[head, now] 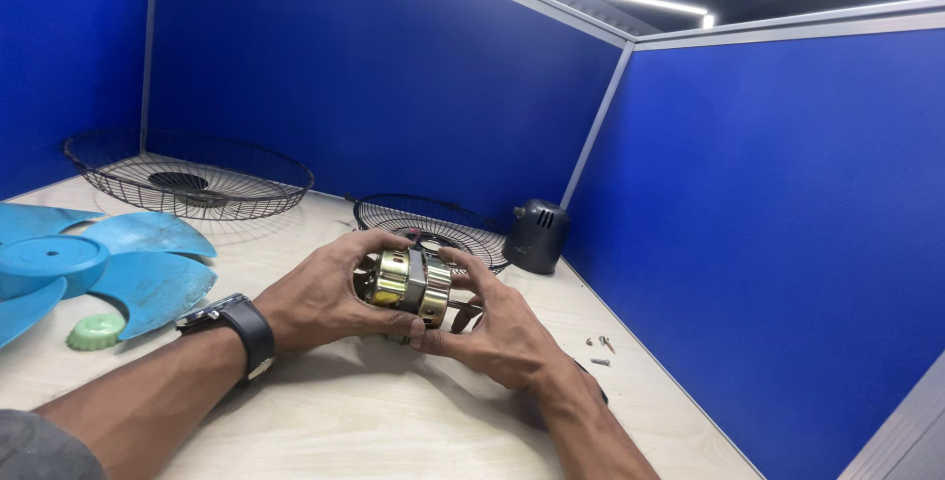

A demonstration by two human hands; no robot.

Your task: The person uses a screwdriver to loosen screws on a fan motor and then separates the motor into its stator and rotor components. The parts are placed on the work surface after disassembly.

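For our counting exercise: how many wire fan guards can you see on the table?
2: a large wire guard at the far left, and a smaller wire guard just behind the hands.

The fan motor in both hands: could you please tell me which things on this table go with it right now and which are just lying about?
In hand:
- fan motor, brass-coloured
- left hand cupping its left side
- right hand gripping its right side

Lying about:
- blue fan blade
- green cap
- large wire guard
- smaller wire guard
- dark motor cover
- loose screws
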